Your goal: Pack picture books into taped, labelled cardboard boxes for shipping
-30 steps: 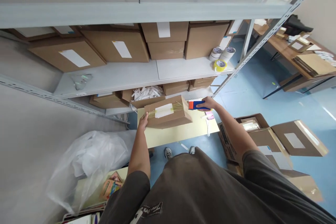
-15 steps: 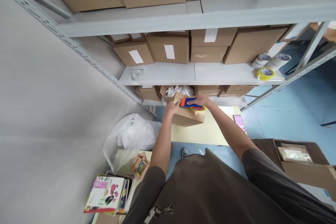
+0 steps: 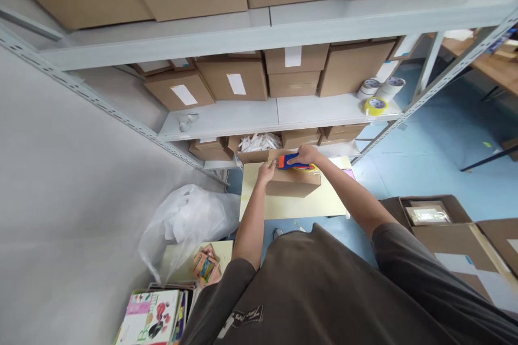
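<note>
A brown cardboard box [image 3: 293, 187] stands on the pale yellow table [image 3: 253, 197] in front of the shelf. My right hand [image 3: 306, 155] is closed around a blue and orange tape dispenser [image 3: 286, 161], which sits on top of the box. Its yellow-edged tape roll [image 3: 308, 167] shows under the hand. At the box's left end, my left hand [image 3: 266, 171] grips the edge, thumb near the dispenser's front. The fingers on the far side of the box are partly hidden.
Behind the box, an open carton of white pieces [image 3: 259, 143] rests on the low shelf. Tape rolls [image 3: 375, 105] sit on the shelf above. A plastic bag [image 3: 198, 210] and magazines [image 3: 151, 315] lie at left. An open carton [image 3: 429, 210] stands at right.
The view has swung to the right. The box has shifted toward me, away from the shelf, and sits straighter. Both hands keep their holds, with the dispenser still at the box's top.
</note>
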A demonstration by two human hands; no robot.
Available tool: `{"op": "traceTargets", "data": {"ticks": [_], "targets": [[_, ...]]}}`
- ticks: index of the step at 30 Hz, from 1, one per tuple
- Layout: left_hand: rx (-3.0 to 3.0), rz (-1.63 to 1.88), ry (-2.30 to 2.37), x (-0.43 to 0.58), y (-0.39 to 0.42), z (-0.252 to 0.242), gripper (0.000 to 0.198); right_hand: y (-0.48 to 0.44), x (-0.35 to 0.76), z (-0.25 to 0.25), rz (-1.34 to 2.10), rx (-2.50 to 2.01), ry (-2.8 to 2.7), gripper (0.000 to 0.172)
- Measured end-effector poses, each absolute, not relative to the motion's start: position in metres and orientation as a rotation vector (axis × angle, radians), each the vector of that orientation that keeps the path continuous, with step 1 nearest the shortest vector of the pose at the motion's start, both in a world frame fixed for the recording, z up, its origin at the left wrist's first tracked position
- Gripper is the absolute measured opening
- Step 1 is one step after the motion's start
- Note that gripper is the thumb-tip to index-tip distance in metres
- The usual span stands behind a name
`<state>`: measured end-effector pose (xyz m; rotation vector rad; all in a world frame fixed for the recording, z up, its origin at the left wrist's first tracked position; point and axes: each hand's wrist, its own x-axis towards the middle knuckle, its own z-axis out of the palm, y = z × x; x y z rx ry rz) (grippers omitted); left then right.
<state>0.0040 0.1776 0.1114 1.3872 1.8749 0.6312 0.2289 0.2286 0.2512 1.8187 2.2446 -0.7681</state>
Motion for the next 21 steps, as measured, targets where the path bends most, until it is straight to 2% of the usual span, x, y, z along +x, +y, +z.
{"op": "traceTargets", "data": {"ticks": [4,12,15,18,21], "targets": [[1.321,0.642,1.871,0.015,0.166,0.101,0.049,0.221,0.293,0.238,-0.766,1.845,2.231,0.069],[1.261,0.679,1.895,0.006,0.158,0.084,0.050,0.196,0.491,0.228,-0.739,2.178,1.957,0.053],[1.267,0.695,1.883,0.008,0.157,0.084,0.049,0.198,0.488,0.222,-0.617,2.155,1.899,0.058],[1.260,0.688,1.901,0.008,0.156,0.086,0.048,0.201,0.432,0.194,-0.512,2.108,1.851,0.066],[1.257,0.673,1.929,0.006,0.153,0.087,0.046,0.189,0.377,0.151,-0.573,2.059,1.838,0.051]]}}
